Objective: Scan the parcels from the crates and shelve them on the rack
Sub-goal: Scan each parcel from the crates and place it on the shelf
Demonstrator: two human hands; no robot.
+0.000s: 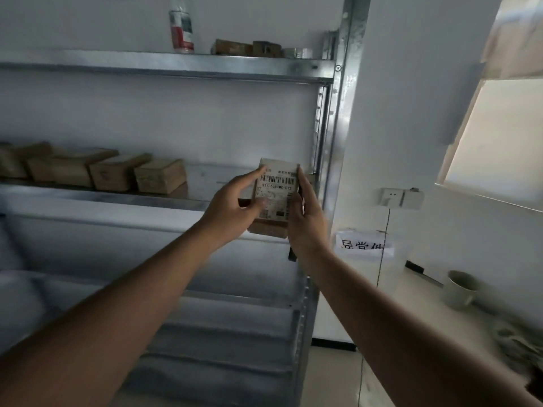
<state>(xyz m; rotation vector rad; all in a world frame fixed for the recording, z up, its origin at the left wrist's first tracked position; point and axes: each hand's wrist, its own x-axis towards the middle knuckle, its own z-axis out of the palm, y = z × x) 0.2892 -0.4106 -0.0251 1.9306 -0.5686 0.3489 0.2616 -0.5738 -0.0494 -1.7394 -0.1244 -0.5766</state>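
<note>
Both hands hold one parcel up in front of the metal rack, at the right end of its middle shelf. The parcel is a small brown box, its white barcode label facing the camera. The left hand grips its left edge: the forefinger reaches up along the upper left corner and the thumb presses on the label lower down. The right hand clamps the right edge, its fingers running up that side to the top corner. The parcel thus sits between the two grips, its lower part hidden behind the palms. Whether it touches the shelf cannot be told. Further left on that shelf stands a row of brown boxes. A spray can stands on the upper shelf. To the right, a mug rests on a pale tabletop.
</note>
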